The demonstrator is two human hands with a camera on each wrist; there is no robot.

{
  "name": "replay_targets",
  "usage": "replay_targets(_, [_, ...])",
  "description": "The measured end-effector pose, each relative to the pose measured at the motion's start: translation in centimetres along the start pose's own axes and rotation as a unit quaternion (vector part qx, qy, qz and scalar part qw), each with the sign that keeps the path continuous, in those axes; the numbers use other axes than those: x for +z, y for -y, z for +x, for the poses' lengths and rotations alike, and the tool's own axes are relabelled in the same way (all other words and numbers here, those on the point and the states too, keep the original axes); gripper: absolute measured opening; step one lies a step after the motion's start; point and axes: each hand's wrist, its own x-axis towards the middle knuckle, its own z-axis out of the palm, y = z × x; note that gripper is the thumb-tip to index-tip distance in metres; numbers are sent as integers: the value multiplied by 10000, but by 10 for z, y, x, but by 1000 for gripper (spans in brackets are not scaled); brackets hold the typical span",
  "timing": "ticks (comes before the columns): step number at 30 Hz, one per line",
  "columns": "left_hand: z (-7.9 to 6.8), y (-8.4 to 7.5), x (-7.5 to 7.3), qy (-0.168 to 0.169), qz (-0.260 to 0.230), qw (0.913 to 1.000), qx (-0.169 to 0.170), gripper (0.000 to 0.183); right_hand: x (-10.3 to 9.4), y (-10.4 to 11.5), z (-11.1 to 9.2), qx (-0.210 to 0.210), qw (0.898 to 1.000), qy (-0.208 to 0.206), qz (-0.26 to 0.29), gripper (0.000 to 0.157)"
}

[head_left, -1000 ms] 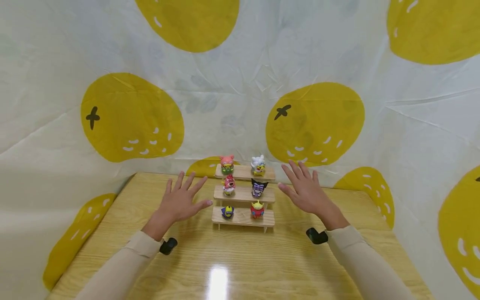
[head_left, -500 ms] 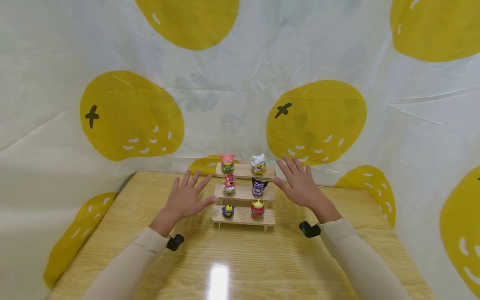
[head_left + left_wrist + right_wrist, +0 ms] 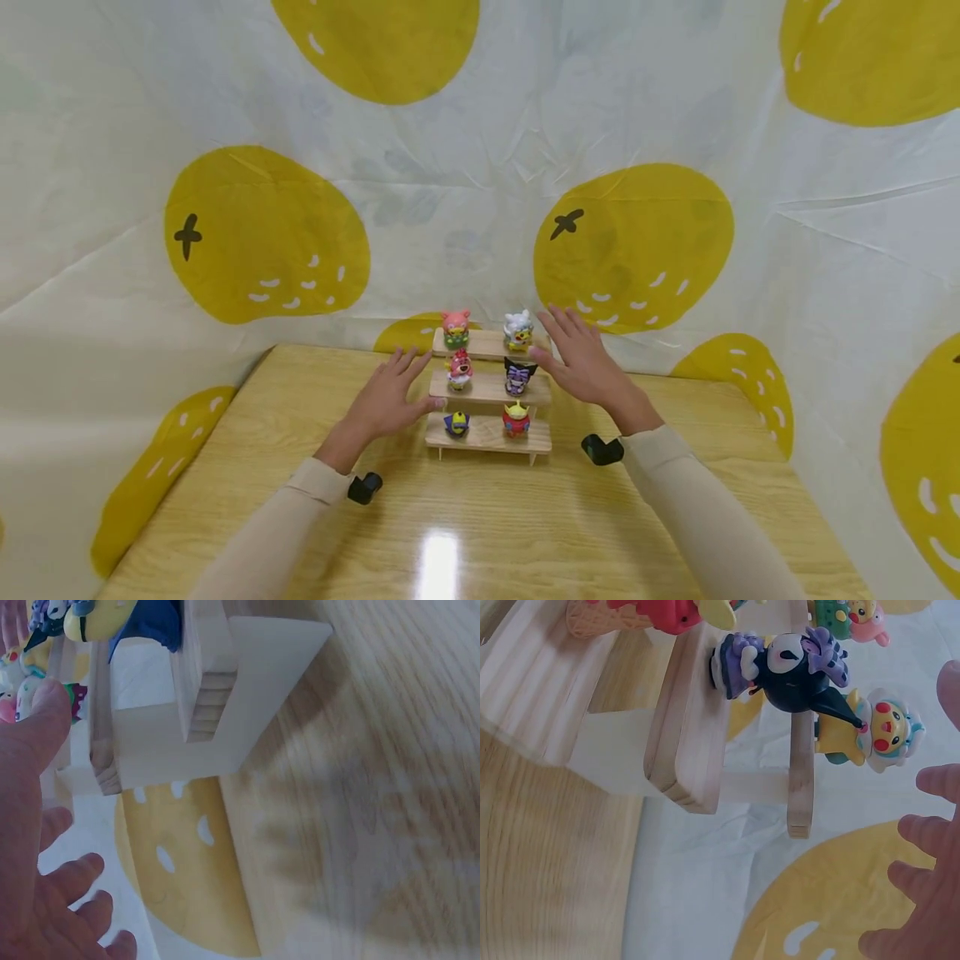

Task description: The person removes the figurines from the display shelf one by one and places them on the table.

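Note:
A three-tiered wooden display stand (image 3: pixel 486 432) stands at the back of the table, with small figurines on each tier. The top tier bears a pink-hooded figurine (image 3: pixel 455 331) and a white-hooded one (image 3: pixel 517 330). On the middle tier are a pink-red figurine (image 3: pixel 460 370) and a black-and-purple one (image 3: pixel 517 377). A yellow-and-blue figurine (image 3: pixel 457 423) and a red one (image 3: pixel 515 419) occupy the bottom tier. My left hand (image 3: pixel 384 400), fingers spread, is at the stand's left side. My right hand (image 3: pixel 583 358), also extended, is by the upper right end. Neither hand holds anything.
The wood-grain table (image 3: pixel 480 517) extends in front of and beside the stand. A pale cloth (image 3: pixel 450 208) printed with large yellow fruit hangs close behind and along both sides. Black wrist cameras (image 3: pixel 364 488) are worn below the hands.
Both hands have moved inward toward the stand, the left going right and the right going left and slightly up. The stand and figurines have stayed in place.

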Motion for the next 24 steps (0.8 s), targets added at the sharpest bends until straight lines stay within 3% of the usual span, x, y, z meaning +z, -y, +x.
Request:
replay_targets(7, [3,3,10,-14,-1177,9927,-275,87,2,-1,8,-60,9986,22,531,77])
replay_targets(17, [8,3,21,-549,-1860,9807,-258,72,3,1,23,226,9881,-96,1518,82])
replay_targets(21, [9,2,25,-629,-2294,9709,-287,68,6,-1,30,388,9787,-173,2009,81])
replay_targets(24, [12,2,29,-600,-2871,9553,-375,64,8,-1,35,437,9670,-228,2501,78])
